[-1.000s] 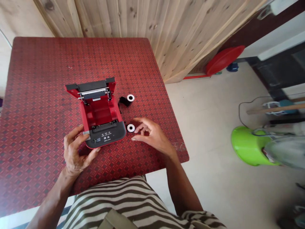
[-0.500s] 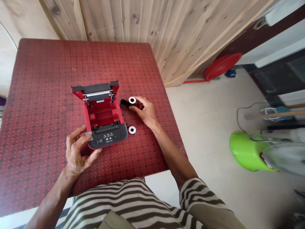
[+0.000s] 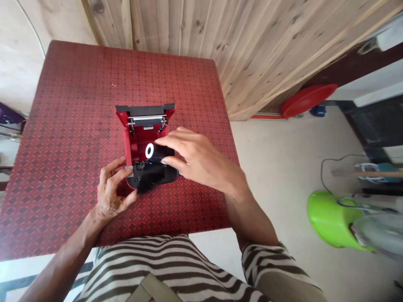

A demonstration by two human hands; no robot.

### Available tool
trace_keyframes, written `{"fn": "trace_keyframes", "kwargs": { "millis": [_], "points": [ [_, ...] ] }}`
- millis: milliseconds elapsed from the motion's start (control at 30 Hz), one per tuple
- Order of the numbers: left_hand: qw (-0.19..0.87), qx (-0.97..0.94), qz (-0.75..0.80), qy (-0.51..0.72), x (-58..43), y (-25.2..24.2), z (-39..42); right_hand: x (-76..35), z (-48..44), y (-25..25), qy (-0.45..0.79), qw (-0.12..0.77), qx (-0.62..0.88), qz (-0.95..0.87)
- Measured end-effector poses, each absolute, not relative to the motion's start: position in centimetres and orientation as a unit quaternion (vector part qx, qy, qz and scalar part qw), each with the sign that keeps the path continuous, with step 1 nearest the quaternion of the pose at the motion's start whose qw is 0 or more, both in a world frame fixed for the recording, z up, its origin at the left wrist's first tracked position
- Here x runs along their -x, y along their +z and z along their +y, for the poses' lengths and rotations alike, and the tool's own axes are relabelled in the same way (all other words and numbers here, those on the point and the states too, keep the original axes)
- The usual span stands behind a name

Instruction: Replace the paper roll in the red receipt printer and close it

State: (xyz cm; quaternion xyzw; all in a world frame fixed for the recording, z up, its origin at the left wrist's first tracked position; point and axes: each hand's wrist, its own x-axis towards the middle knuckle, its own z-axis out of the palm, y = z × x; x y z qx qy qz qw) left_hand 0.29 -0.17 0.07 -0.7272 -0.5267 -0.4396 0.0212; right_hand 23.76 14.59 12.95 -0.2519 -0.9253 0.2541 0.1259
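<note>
A small red and black label printer (image 3: 127, 147) stands on the table with its lid (image 3: 146, 111) raised. My left hand (image 3: 110, 191) grips its front left corner, fingers on the side and thumb at the front edge. Over the printer's open bay, my right hand (image 3: 198, 157) pinches a roll of black ribbon (image 3: 162, 152) with a white core facing left. A loose dark end of the ribbon hangs down, blurred, across the front panel. The roll and that end hide most of the panel and part of the bay.
The table (image 3: 78, 126) has a red patterned cover and meets a wooden plank wall (image 3: 176, 25) at the back. On the floor to the right are a lime-green bucket (image 3: 324, 218), a red basin (image 3: 310, 100) and a cable (image 3: 321, 170).
My right hand has brought the black ribbon roll from the table right of the printer to above its open bay. My left hand has stayed on the printer's corner. The view has shifted slightly.
</note>
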Motion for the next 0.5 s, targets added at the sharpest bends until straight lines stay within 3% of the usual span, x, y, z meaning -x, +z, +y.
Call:
{"fn": "trace_keyframes", "kwargs": {
  "millis": [167, 500],
  "points": [
    [0.013, 0.721, -0.532, -0.444, -0.3, -0.2, -0.3, -19.1, 13.8, 11.6, 0.133, -0.001, 0.336, -0.933],
    [0.008, 0.723, -0.526, -0.448, -0.3, -0.6, -0.3, -16.5, 15.3, 10.7, 0.131, -0.107, 0.349, -0.922]
  ]
}}
